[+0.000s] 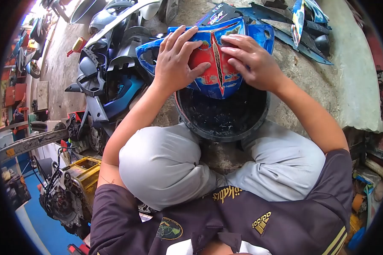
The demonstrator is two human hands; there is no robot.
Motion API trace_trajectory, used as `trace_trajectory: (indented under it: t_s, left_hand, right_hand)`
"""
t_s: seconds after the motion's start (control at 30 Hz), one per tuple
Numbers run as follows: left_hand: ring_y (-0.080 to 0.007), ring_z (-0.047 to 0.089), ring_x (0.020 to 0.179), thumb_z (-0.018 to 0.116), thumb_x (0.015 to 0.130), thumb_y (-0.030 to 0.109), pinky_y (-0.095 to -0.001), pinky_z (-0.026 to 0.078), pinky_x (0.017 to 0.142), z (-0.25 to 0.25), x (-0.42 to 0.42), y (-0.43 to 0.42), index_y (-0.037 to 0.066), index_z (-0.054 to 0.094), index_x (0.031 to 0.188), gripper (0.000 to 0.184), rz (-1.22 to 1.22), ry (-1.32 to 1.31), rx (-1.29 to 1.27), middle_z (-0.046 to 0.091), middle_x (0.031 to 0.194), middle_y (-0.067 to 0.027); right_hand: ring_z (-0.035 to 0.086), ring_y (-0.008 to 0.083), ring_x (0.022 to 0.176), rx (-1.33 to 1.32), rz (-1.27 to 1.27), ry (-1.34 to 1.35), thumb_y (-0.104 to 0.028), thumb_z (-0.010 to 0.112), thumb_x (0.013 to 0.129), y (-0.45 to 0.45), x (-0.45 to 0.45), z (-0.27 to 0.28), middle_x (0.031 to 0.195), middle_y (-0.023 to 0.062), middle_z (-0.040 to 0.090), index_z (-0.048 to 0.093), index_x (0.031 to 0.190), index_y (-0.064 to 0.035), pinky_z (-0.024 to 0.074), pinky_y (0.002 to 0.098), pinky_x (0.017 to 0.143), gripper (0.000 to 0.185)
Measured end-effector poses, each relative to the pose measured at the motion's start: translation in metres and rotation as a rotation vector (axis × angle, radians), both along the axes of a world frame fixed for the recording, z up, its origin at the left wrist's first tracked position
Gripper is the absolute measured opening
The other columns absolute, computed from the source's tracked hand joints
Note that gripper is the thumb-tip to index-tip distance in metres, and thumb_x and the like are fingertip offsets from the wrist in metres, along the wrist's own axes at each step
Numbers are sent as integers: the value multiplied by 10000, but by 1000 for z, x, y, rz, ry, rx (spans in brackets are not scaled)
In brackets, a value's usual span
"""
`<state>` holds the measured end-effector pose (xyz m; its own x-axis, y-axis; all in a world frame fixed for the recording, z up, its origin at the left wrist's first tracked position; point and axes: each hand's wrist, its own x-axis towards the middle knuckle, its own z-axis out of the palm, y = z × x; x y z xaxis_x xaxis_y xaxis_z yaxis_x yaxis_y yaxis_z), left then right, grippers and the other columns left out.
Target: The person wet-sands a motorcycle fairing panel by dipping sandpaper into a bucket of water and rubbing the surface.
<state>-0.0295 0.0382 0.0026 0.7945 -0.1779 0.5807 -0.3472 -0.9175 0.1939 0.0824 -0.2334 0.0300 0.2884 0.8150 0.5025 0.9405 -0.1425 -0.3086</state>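
Observation:
A blue and red motorcycle fairing panel (232, 87) with worn, scuffed paint and a slot down its middle lies over the far part of a round black tub (221, 121). My left hand (182, 57) clasps the panel's left side, fingers across its face and thumb pointing inward. On the right side, my right hand (253, 61) wraps it with bent fingers, and the fingertips press near the middle slot. The undersides of both hands are hidden, so I cannot tell whether anything thin lies under them. The tub sits between my bent knees, its inside dark and speckled.
Dark and blue motorcycle body panels (108, 85) are piled to the left. More blue panels (304, 34) lie on the concrete at far right. An engine (61, 197) and a yellow crate (87, 170) stand at lower left. A pale slab (361, 76) borders the right side.

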Motion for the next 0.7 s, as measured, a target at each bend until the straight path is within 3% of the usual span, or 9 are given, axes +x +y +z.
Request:
trace_trajectory:
  t_s: [0.13, 0.23, 0.37, 0.53, 0.7]
  left_hand:
    - [-430, 469, 1550, 812, 940, 551, -589, 357, 1257, 2, -2, -2, 104, 663, 1326, 610, -3, -2, 4, 574, 1632, -152]
    - [-398, 460, 1557, 837, 912, 550, -578, 337, 1285, 0, -2, 0, 159, 678, 1346, 605, 0, -1, 4, 575, 1623, -114]
    - [-435, 473, 1544, 811, 937, 557, -584, 355, 1257, 2, -3, -2, 113, 663, 1326, 609, -13, -6, 23, 579, 1628, -149]
    - [-438, 471, 1546, 816, 932, 546, -582, 357, 1255, 2, -2, -2, 118, 656, 1335, 609, -13, -8, 20, 577, 1631, -150]
    - [-439, 466, 1551, 817, 933, 537, -583, 354, 1255, 4, -4, -4, 111, 656, 1325, 600, -16, 13, 29, 572, 1636, -151]
  right_hand:
    - [586, 386, 1420, -10, -208, -13, -245, 744, 1027, -14, 26, -8, 1518, 166, 655, 732, 1348, -15, 464, 494, 1224, 395]
    - [572, 382, 1437, 9, -135, -74, -262, 755, 1020, -8, 5, -5, 1490, 147, 677, 734, 1351, -20, 458, 504, 1228, 410]
    - [600, 366, 1373, -17, -145, -145, -322, 776, 998, -14, 17, -4, 1481, 142, 673, 749, 1339, -44, 460, 489, 1199, 441]
    - [570, 368, 1332, 36, -238, -138, -409, 790, 979, -8, 11, -13, 1355, 144, 671, 760, 1344, -102, 458, 504, 1143, 477]
    - [578, 352, 1212, 61, -299, -70, -414, 788, 984, -10, 11, -11, 1237, 127, 647, 789, 1328, -171, 472, 490, 1097, 422]
